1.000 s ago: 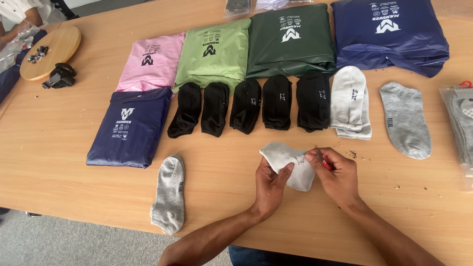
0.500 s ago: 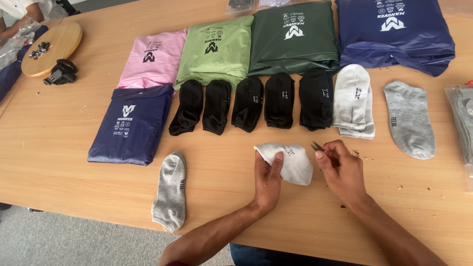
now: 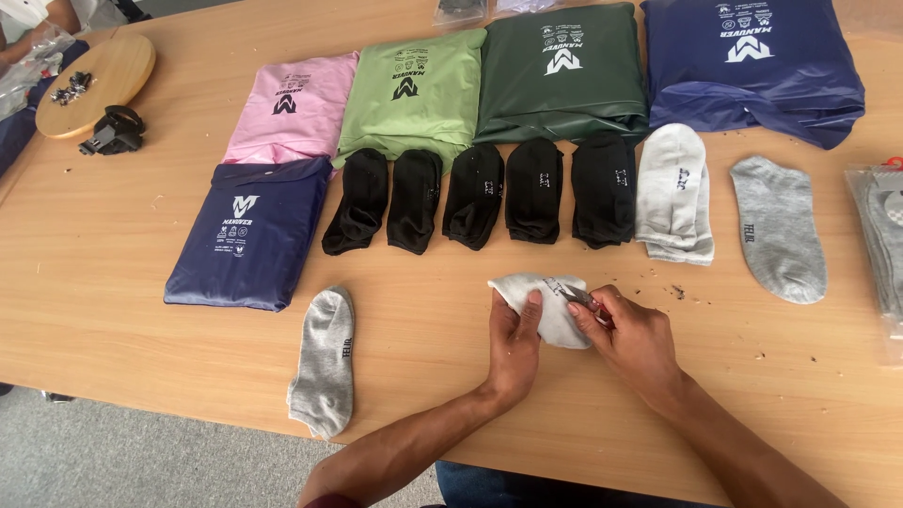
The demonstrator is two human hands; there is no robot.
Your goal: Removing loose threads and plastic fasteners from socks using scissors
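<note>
A white sock (image 3: pixel 548 303) lies on the wooden table (image 3: pixel 113 254) near its front edge. My left hand (image 3: pixel 513 346) pins the sock's left part down with thumb and fingers. My right hand (image 3: pixel 625 339) holds small metal snips (image 3: pixel 578 295) with a red handle, their tips resting on the sock's upper right edge. A grey ankle sock (image 3: pixel 324 363) lies flat to the left of my hands.
Behind my hands runs a row of several folded black socks (image 3: pixel 476 195), a white pair (image 3: pixel 673 191) and a grey sock (image 3: pixel 777 227). Folded pink, green, dark green and navy packs (image 3: pixel 246 231) lie beyond. A round wooden board (image 3: pixel 99 80) sits far left; a clear sock bag (image 3: pixel 882 235) far right.
My right hand, lifted off the sock half a second ago, has come back left and set the snips on the sock. My left hand stays on it.
</note>
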